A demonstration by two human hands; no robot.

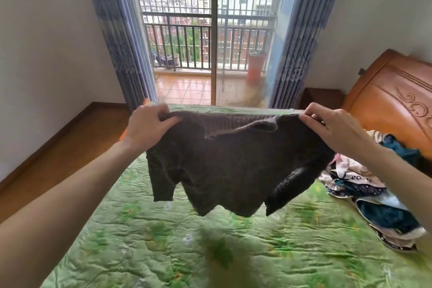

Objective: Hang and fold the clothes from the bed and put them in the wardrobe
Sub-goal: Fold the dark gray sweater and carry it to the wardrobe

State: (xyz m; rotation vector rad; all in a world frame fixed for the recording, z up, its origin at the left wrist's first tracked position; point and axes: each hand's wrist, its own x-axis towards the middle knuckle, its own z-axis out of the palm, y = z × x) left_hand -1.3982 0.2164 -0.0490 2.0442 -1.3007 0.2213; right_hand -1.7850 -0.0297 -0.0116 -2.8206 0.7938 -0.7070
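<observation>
We held a dark knitted sweater (233, 166) up in the air over the bed (163, 252), spread out between both hands. Our left hand (146, 124) pinched one shoulder with curled fingers, and our right hand (336, 126) gripped the other shoulder the same way; the collar sagged between them and both sleeves and the hem dangled clear of the green quilt. We judged the task to be at an early stage: this one sweater was only lifted and opened out, not yet folded or put on a hanger. A pile of clothes (374, 194) lay unsorted along the right edge of the bed, near the wooden headboard (397, 105), so most of the work seemed left. No wardrobe or hanger showed in the view, so we could not tell whether anything had been stored.
</observation>
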